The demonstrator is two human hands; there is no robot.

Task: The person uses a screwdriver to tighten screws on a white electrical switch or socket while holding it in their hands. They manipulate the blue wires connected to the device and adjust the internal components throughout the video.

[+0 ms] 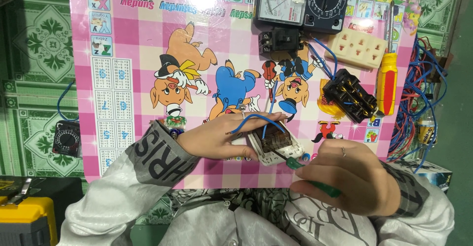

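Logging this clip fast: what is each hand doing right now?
Left hand: closed on the white switch, blue wire under its fingers.
Right hand: closed on the green screwdriver.

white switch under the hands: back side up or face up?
Back side up. The white switch shows brown terminals and a blue wire; the right hand holds a green screwdriver at them.

Open board (138,53) lies left and far-left of the left hand (224,137); approach from there is unobstructed. Far side is blocked by the meter (300,2), black switch (280,40) and socket strip (358,48). To the right, the black block (351,95), screwdriver (387,83) and wire tangle (419,93) stand close together. A blue wire (256,120) arcs over the white switch (276,145).
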